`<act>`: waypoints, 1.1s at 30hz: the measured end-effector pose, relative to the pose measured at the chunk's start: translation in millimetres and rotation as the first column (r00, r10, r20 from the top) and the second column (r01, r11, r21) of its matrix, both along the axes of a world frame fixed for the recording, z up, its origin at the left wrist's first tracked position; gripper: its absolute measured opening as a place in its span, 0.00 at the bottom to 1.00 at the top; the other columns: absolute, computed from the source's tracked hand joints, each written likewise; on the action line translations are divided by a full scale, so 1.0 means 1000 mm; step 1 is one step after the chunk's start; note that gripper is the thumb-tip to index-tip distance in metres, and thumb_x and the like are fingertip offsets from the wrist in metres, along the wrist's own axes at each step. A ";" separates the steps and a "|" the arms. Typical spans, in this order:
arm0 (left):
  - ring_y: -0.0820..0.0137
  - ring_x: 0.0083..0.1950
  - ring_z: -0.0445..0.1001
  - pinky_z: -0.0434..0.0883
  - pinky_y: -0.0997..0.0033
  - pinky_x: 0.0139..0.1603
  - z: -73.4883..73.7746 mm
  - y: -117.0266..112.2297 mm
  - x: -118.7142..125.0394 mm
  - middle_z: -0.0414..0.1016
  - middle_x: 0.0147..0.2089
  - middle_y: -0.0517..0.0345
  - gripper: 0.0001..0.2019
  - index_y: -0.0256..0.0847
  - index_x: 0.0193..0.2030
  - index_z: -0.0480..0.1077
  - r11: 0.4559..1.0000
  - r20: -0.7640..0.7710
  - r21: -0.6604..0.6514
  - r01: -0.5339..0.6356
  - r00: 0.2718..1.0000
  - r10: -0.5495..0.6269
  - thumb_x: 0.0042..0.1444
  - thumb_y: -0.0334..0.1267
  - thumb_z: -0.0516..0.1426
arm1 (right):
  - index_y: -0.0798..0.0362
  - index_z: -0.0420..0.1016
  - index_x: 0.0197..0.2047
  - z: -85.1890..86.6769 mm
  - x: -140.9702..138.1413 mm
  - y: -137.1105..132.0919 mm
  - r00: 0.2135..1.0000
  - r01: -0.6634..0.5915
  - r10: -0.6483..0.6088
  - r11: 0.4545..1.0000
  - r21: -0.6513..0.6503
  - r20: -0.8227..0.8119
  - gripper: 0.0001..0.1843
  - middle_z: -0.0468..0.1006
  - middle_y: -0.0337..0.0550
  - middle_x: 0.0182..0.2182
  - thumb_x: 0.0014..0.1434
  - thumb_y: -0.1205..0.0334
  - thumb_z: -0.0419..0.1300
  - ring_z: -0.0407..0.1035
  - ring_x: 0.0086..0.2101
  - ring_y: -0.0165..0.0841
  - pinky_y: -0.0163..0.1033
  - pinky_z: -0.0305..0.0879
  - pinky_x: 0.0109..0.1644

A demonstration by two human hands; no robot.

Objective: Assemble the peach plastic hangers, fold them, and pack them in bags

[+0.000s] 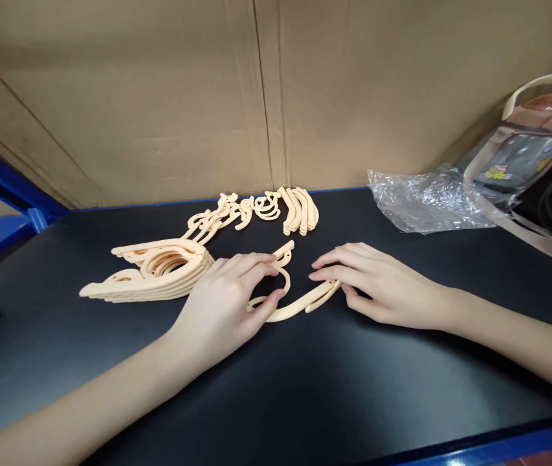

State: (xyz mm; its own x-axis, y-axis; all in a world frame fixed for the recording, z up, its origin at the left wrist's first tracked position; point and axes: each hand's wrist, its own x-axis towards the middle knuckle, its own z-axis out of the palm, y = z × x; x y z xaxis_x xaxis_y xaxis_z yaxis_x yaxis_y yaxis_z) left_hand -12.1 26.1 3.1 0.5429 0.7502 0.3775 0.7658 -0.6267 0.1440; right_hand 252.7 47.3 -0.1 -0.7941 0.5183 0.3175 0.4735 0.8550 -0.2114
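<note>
A beige plastic folding hanger (291, 309) lies on the black table between my hands, with curved arms and a rounded middle loop. My left hand (231, 291) grips its left side, thumb at the near edge and fingers over the far part. At the right end of the hanger, my right hand (375, 281) holds the tip between thumb and fingers, partly hiding it. Left of my left hand rests a neat stack of similar beige hangers (154, 281), close to its knuckles.
At the back lie loose beige hooks (208, 223) and a row of curved arm pieces (299, 210). A crumpled clear plastic bag (416, 200) and a strapped drink bottle (523, 155) stand right. Cardboard (159, 97) walls the back; a blue frame (37, 217) is left.
</note>
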 end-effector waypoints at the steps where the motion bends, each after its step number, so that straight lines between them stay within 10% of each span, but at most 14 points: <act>1: 0.60 0.50 0.77 0.71 0.58 0.45 0.000 0.000 0.000 0.78 0.54 0.53 0.09 0.42 0.46 0.73 1.000 -0.001 -0.004 0.001 1.000 -0.001 0.63 0.40 0.55 | 0.51 0.70 0.58 0.000 0.001 0.001 1.000 0.015 -0.015 1.000 0.002 -0.002 0.23 0.75 0.49 0.53 0.60 0.71 0.52 0.68 0.50 0.41 0.52 0.66 0.54; 21: 0.59 0.52 0.74 0.72 0.57 0.46 -0.002 0.000 -0.001 0.74 0.56 0.50 0.11 0.40 0.49 0.70 0.999 -0.046 -0.040 0.025 0.999 -0.027 0.65 0.36 0.50 | 0.52 0.74 0.50 -0.003 0.004 0.007 0.972 0.219 -0.215 0.975 0.036 -0.095 0.17 0.76 0.48 0.47 0.64 0.73 0.50 0.70 0.45 0.38 0.45 0.67 0.49; 28: 0.57 0.52 0.74 0.72 0.54 0.46 -0.001 -0.002 -0.001 0.74 0.55 0.48 0.11 0.37 0.50 0.70 0.999 -0.075 -0.016 0.034 0.997 -0.035 0.66 0.34 0.49 | 0.52 0.77 0.39 0.003 -0.001 -0.001 0.954 0.294 -0.290 0.954 0.057 -0.071 0.09 0.72 0.34 0.21 0.66 0.63 0.55 0.66 0.25 0.30 0.39 0.63 0.38; 33: 0.59 0.53 0.74 0.71 0.56 0.48 -0.002 -0.002 -0.001 0.74 0.57 0.50 0.14 0.37 0.50 0.69 0.999 -0.067 -0.009 0.035 0.997 -0.035 0.63 0.27 0.47 | 0.52 0.73 0.33 0.005 -0.001 -0.002 0.966 0.245 -0.252 0.964 0.100 0.059 0.12 0.73 0.38 0.29 0.67 0.60 0.53 0.67 0.31 0.32 0.39 0.61 0.36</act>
